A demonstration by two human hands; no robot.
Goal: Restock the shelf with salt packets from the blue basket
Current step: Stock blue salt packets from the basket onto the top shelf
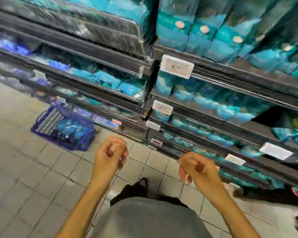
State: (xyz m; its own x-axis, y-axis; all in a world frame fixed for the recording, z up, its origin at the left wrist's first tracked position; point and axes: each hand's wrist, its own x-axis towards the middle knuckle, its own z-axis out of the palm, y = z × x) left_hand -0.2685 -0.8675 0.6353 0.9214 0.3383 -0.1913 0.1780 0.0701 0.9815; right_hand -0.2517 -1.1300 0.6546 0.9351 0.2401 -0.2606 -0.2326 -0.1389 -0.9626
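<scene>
Pale floor tiles (33, 177) run up to dark shelves (230, 93) stacked with teal packets (208, 103), all of it smeared by motion blur. Your basket (64, 127) sits on the floor to your left, against the foot of the shelving, with blue-wrapped packets heaped inside; how many, you cannot tell through the blur.

Your left hand (110, 153) hangs in front of you with its fingers loosely curled, holding nothing. Your right hand (196, 167) does the same, just short of the lowest shelf edge. Both are well apart from the basket and from each other.

Judging by the pillow-like bags on the shelves, expect each packet to be dense for its size, soft-sided and shifting inside, with a slick film skin. Take one across its middle with fingers underneath and thumb on top, not by a corner or seam, which could slip or tear. Lifting two at once looks risky if the film is as smooth as it seems.

A dark gap (273, 117) on the right shelf looks like the likeliest spot to fill. White price tags (176, 66) line the shelf edges; keep packets behind them.
</scene>
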